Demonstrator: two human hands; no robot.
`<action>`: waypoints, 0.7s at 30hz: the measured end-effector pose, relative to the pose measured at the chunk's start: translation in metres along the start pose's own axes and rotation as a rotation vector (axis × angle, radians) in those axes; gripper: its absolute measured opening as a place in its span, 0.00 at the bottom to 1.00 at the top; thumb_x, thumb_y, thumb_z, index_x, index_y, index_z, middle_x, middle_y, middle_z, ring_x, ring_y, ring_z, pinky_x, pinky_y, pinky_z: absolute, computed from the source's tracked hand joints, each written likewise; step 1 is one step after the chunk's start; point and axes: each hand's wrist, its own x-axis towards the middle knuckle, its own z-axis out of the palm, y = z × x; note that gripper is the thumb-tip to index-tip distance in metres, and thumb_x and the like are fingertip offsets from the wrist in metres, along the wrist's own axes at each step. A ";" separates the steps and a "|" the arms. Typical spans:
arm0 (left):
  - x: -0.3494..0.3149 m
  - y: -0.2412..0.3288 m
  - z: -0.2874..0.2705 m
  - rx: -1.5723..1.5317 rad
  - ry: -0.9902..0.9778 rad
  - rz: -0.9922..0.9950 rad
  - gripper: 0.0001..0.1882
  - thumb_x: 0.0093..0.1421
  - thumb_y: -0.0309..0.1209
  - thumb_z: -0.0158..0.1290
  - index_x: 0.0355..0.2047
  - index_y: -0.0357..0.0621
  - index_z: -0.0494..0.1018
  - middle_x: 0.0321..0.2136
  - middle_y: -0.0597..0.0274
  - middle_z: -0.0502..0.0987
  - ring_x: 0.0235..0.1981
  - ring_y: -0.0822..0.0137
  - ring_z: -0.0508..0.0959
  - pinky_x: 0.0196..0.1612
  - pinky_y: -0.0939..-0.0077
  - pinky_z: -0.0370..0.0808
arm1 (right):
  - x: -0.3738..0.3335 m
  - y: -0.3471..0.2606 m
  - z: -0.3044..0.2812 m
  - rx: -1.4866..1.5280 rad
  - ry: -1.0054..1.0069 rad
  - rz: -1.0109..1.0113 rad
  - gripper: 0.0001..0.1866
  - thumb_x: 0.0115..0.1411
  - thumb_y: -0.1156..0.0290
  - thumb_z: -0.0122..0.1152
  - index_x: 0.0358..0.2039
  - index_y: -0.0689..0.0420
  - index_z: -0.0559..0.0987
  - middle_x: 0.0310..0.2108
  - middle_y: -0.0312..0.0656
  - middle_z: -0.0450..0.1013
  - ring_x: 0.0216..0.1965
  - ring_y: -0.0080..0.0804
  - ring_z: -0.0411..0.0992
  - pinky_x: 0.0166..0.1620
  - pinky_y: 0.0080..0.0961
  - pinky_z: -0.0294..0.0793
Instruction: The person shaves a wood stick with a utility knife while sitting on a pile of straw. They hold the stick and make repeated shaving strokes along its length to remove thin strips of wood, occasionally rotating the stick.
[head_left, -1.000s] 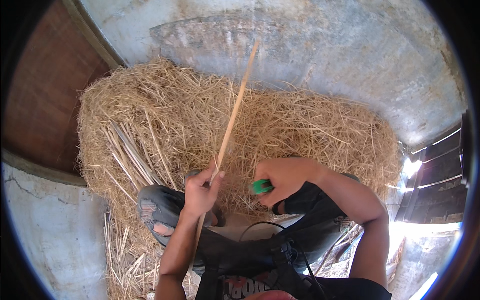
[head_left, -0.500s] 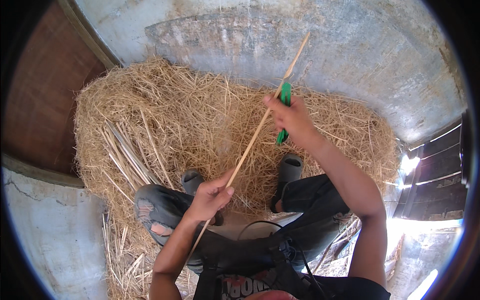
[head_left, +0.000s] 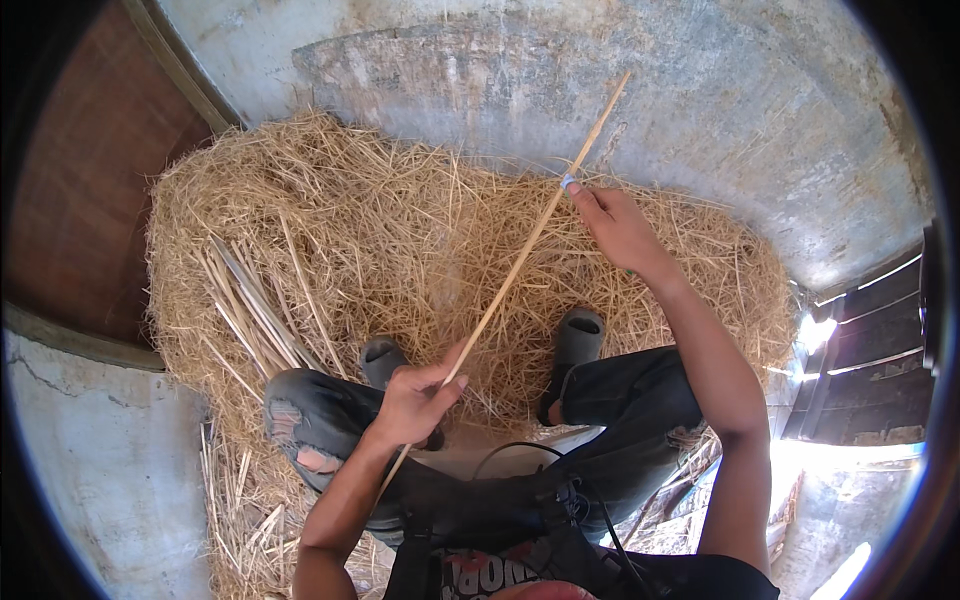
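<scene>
A long, thin, pale wooden stick (head_left: 522,260) slants across the middle, its far tip up near the wall and its lower end down by my left thigh. My left hand (head_left: 415,402) is closed round its lower part, with the thumb laid along it. Farther up, my right hand (head_left: 615,225) grips a green-handled knife. Most of the handle is hidden in the palm; the short blade (head_left: 568,182) shows as a bluish-white glint against the stick, beside my thumb.
Dry straw (head_left: 400,220) is heaped before me, against a curved grey wall (head_left: 720,110). A bundle of split sticks (head_left: 260,310) lies on it at left. Slatted dark boards (head_left: 870,330) stand at right. My grey slippers (head_left: 580,335) rest on the straw.
My right hand has turned and moved slightly rightward, so the green handle that showed before is now mostly hidden. The stick's far tip has shifted a little right. My left hand keeps its hold.
</scene>
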 end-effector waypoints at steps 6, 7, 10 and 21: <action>0.002 0.007 -0.002 0.121 0.026 0.102 0.25 0.65 0.22 0.59 0.63 0.37 0.73 0.20 0.71 0.66 0.23 0.82 0.65 0.29 0.83 0.67 | -0.005 -0.007 0.000 -0.105 -0.009 -0.036 0.40 0.74 0.39 0.43 0.20 0.67 0.71 0.16 0.45 0.60 0.21 0.43 0.62 0.33 0.47 0.66; 0.002 0.007 -0.002 0.141 0.037 0.095 0.24 0.65 0.23 0.59 0.62 0.37 0.74 0.19 0.67 0.63 0.21 0.81 0.64 0.27 0.81 0.67 | -0.009 -0.012 0.004 -0.157 -0.098 -0.047 0.41 0.74 0.39 0.42 0.21 0.67 0.72 0.17 0.47 0.62 0.22 0.45 0.64 0.35 0.48 0.68; 0.003 0.004 -0.002 0.187 0.073 0.096 0.23 0.64 0.23 0.58 0.60 0.36 0.75 0.17 0.63 0.61 0.18 0.79 0.63 0.24 0.79 0.66 | -0.037 -0.035 0.033 -0.274 -0.342 -0.115 0.41 0.74 0.38 0.40 0.24 0.67 0.77 0.21 0.53 0.69 0.27 0.50 0.73 0.39 0.52 0.72; 0.004 0.011 -0.003 0.194 0.119 0.162 0.21 0.62 0.23 0.59 0.56 0.35 0.78 0.15 0.60 0.61 0.16 0.78 0.63 0.22 0.79 0.65 | -0.005 -0.029 0.004 -0.173 -0.013 0.060 0.41 0.74 0.38 0.40 0.24 0.68 0.76 0.14 0.51 0.63 0.20 0.50 0.67 0.34 0.49 0.71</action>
